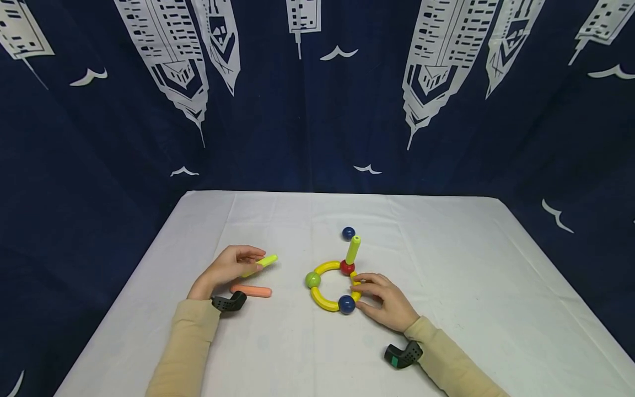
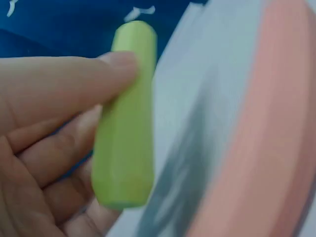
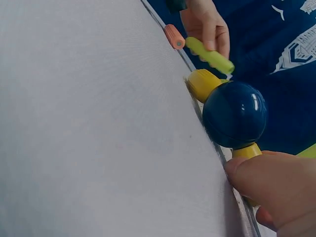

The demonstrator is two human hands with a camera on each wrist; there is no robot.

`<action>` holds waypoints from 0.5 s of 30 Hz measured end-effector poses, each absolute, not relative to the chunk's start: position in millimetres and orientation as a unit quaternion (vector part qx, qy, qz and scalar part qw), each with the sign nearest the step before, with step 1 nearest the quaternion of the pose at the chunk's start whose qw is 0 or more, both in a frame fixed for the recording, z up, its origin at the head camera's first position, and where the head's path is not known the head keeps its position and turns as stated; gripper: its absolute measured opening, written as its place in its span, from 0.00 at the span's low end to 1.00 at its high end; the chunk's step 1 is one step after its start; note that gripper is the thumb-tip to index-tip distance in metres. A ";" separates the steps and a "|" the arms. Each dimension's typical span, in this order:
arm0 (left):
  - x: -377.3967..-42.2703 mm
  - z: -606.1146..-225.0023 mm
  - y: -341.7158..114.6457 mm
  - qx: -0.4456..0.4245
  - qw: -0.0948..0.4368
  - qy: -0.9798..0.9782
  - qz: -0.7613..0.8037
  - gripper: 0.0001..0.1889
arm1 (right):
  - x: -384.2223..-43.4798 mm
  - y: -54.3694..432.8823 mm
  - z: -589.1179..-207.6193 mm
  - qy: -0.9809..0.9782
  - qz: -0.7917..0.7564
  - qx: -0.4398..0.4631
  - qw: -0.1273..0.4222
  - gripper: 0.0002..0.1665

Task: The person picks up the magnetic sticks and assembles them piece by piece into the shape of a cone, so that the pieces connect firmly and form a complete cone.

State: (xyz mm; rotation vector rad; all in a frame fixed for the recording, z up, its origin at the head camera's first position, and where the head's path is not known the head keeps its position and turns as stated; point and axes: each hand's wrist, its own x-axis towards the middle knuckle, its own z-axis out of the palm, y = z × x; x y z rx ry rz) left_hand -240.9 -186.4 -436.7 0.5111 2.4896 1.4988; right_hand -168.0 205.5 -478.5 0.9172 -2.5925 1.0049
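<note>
My left hand [image 1: 230, 266] pinches a yellow-green stick [image 2: 126, 123] between thumb and fingers, raised above the table at the left. Beneath it lies an orange stick [image 1: 253, 290]. To the right, curved yellow rods [image 1: 323, 300] join a green ball [image 1: 313, 279], a red ball [image 1: 347, 268] and a blue ball [image 1: 346, 304] into a ring. Another yellow-green stick [image 1: 353, 251] stands up from the red ball. My right hand [image 1: 387, 300] grips the ring's right-hand yellow rod [image 3: 247, 151], thumb close to the blue ball; its fingers partly hide that rod.
A loose blue ball [image 1: 349, 233] rests behind the ring. White cloth covers the table [image 1: 278, 353], and a dark blue curtain [image 1: 307, 127] with white prints hangs behind its far edge. Each wrist wears a black device [image 1: 404, 354].
</note>
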 end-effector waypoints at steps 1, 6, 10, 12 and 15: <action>-240.7 -434.8 -184.2 0.171 0.087 0.837 0.513 0.20 | -168.0 205.4 -478.5 -0.882 0.335 0.312 0.110 0.19; -238.7 -425.6 -170.6 0.162 0.047 0.812 0.559 0.22 | -168.5 206.0 -480.5 -0.884 0.320 0.320 0.121 0.17; -236.4 -420.3 -158.2 0.161 0.026 0.779 0.605 0.23 | -168.9 206.8 -481.1 -0.881 0.319 0.327 0.124 0.16; -234.8 -418.1 -151.6 0.159 0.018 0.763 0.626 0.24 | -168.9 206.9 -480.8 -0.879 0.320 0.330 0.124 0.16; -232.2 -415.0 -141.2 0.159 0.008 0.739 0.654 0.24 | -168.7 206.8 -480.7 -0.877 0.319 0.337 0.128 0.16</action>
